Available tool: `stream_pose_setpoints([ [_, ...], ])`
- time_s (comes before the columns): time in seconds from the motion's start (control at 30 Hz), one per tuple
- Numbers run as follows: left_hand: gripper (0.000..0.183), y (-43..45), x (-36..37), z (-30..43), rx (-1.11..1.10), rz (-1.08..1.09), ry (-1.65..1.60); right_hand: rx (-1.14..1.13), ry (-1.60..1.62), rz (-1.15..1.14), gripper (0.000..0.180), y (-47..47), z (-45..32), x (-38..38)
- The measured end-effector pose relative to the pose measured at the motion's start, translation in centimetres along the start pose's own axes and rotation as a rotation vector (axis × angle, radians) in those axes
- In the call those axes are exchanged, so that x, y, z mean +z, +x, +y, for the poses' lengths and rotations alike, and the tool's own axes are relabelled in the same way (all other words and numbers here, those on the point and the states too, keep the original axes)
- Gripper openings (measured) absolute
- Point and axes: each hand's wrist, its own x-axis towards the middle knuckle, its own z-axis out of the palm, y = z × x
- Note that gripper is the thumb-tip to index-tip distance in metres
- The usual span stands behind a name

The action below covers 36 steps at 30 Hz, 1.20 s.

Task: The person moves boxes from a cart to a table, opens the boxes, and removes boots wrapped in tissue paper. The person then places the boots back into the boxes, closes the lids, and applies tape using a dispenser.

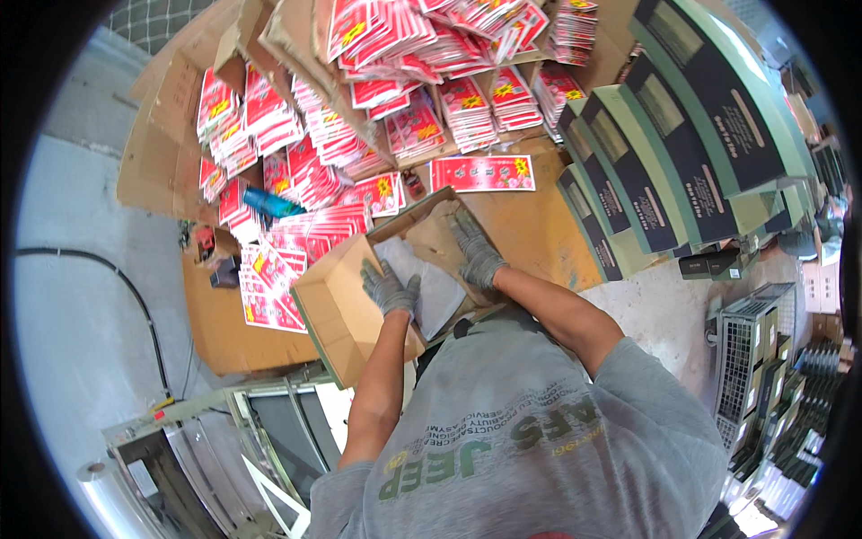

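An opened cardboard box [350, 296] with a green outside lies at the table's near edge, its lid side folded to the left. Inside it are a white paper or plastic sheet [438, 300] and crumpled brown paper [434, 236]. My left hand [392, 290], in a grey glove, rests with spread fingers on the white sheet's left part. On the brown paper at the right lies my right hand [477, 252], gloved too, palm down and fingers extended. Just beyond the box is a single red printed packet [482, 173].
Stacks of red printed packets [316, 168] fill cardboard bins [161, 135] behind. A teal object [269, 202] lies among them. Green and black boxes [714, 121] are piled at the right. A wire cage cart [747, 357] stands on the floor, and a plastic film roll [101, 478] at lower left.
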Motion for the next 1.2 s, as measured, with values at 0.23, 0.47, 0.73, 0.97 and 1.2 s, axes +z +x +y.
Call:
stream_pose_setpoints([
  [0.23,0.107,0.8,0.5,1.2,0.056,-0.03,0.008,0.027,0.288,-0.028,0.111,0.4,7.1,0.3],
  [0.47,0.103,1.1,0.4,0.5,0.106,-0.021,0.032,0.334,-0.24,-0.054,0.098,1.4,3.2,3.0],
  [0.73,0.1,1.5,0.5,0.4,0.142,-0.013,0.007,0.219,-0.334,-0.115,0.072,-5.5,2.7,-1.2],
  [0.97,0.101,4.3,-0.4,0.4,0.131,-0.089,0.017,0.137,-0.312,-0.168,0.066,-3.6,1.6,-0.1],
  [1.2,0.105,3.9,0.5,-1.1,0.169,-0.026,-0.073,0.164,-0.395,-0.079,0.062,-1.4,1.5,-0.1],
])
